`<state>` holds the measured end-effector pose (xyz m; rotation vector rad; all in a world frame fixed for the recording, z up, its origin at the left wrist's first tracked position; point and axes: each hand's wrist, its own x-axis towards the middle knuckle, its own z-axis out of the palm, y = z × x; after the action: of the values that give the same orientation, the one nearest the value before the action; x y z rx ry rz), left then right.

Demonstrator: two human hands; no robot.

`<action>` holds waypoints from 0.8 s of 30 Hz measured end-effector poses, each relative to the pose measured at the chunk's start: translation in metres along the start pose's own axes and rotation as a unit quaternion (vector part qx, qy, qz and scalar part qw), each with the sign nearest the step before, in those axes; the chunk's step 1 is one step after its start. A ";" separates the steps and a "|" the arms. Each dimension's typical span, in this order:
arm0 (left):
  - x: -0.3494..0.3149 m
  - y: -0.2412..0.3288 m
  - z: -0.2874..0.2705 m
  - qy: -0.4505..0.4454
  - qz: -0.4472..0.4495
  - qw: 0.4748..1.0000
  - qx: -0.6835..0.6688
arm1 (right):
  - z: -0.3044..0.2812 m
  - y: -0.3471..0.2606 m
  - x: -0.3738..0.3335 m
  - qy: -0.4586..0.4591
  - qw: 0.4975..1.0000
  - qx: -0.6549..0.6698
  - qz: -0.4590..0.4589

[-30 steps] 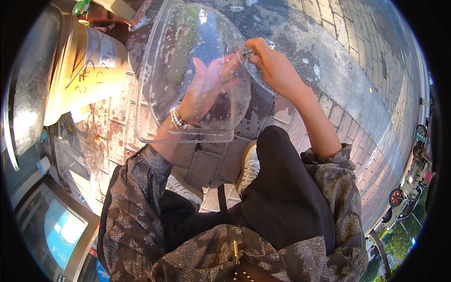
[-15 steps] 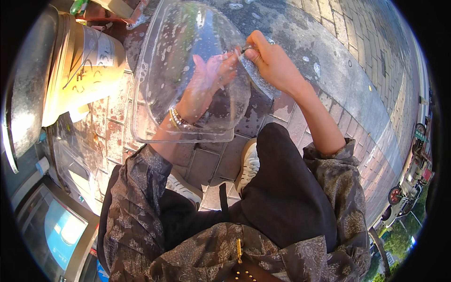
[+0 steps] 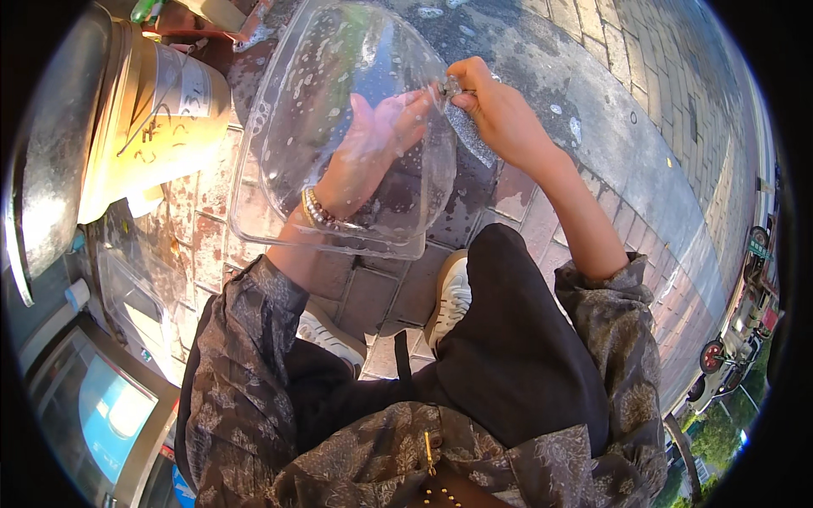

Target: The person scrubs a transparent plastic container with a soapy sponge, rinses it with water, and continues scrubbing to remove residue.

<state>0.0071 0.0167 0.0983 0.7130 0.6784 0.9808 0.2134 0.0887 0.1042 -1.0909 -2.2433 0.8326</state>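
A large clear plastic domed lid [image 3: 284, 173], wet and flecked with suds, is raised in front of me above the paving. My left hand [image 3: 377, 131] shows through the plastic, on the lid's inner side. Its thumb stands apart, and its fingers reach to the dome's wall near a small knob [image 3: 450, 87]. From the right, my right hand [image 3: 500, 114] is closed at that knob. A silvery, glittering scrubbing cloth [image 3: 470, 135] hangs from under its fingers against the dome. Part of the cloth is hidden by that hand.
Yellow tubs [image 3: 161, 127] and a rounded metal vessel [image 3: 55, 144] stand at the left. Below them are a clear container [image 3: 135, 296] and a glass-fronted case [image 3: 97, 406]. Wet brick paving [image 3: 373, 284] lies under my shoes. A vehicle [image 3: 737, 347] is at far right.
The lid has tilted slightly, its lower left corner moving left and up. My right fingers have shifted on the cloth, so the knob shows more clearly. My left hand has hardly moved.
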 end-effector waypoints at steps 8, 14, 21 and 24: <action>-0.002 -0.001 -0.001 -0.019 0.006 1.000 0.021 | -0.001 -0.007 0.003 -0.063 0.992 0.040 0.102; -0.017 0.038 -0.076 -0.101 -0.104 0.984 -0.104 | 0.011 -0.006 -0.006 -0.035 0.986 0.145 0.080; -0.016 0.103 -0.059 -0.047 -0.107 0.993 -0.008 | 0.000 0.002 -0.023 -0.106 0.988 0.097 0.057; -0.026 0.112 -0.036 -0.077 -0.168 0.981 0.061 | -0.034 0.004 -0.016 0.018 0.988 0.105 0.107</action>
<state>-0.0862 0.0435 0.1697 0.7446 0.6988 0.5724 0.2467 0.0875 0.1216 -1.2479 -1.9787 1.1006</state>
